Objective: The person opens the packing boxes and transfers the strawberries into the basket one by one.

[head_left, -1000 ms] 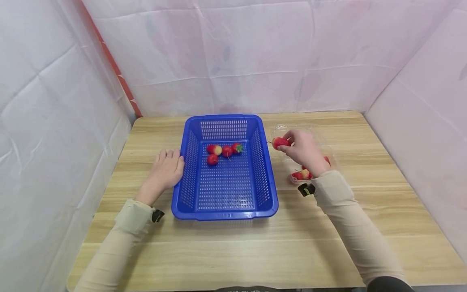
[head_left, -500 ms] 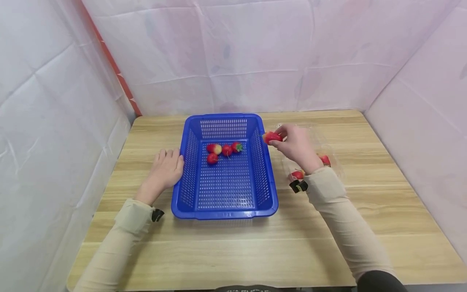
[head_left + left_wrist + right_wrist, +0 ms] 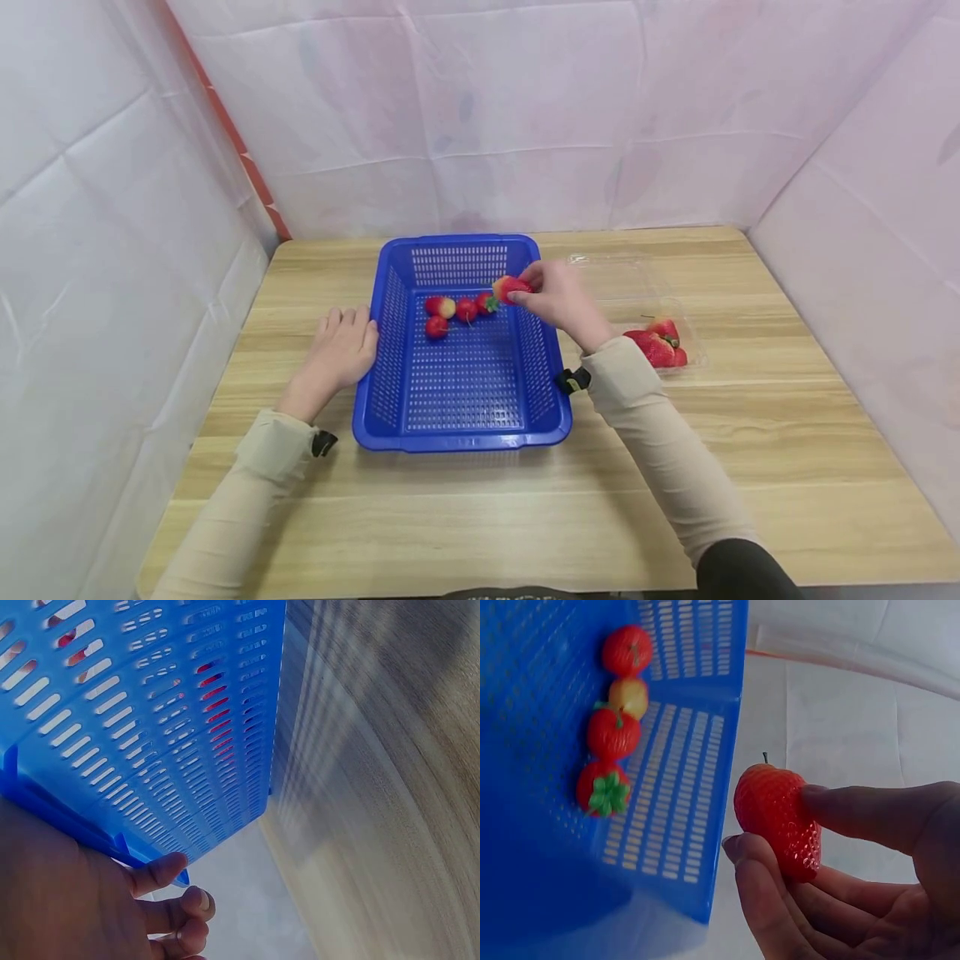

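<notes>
My right hand (image 3: 561,300) pinches a strawberry (image 3: 778,817) between thumb and fingers. In the head view the strawberry is over the right side of a blue plastic basket (image 3: 461,444), its pale stem end pointing left. Inside the basket lie round red fruits, a red fruit with a pale end (image 3: 440,307) and one with a green leafy top (image 3: 487,303). My left hand (image 3: 342,346) rests against the basket's left rim, fingers loosely bent. From the left wrist, that rim (image 3: 60,814) runs along the palm.
A clear plastic clamshell box (image 3: 611,279) sits open right of the basket, several strawberries (image 3: 656,348) in its near half, partly behind the right sleeve. White sheets (image 3: 487,108) hang behind and on both sides of the wooden table (image 3: 450,525).
My right hand has carried the strawberry left, from above the clear box to over the basket, leaving the box's strawberries in fuller view. The left hand and the basket stay put.
</notes>
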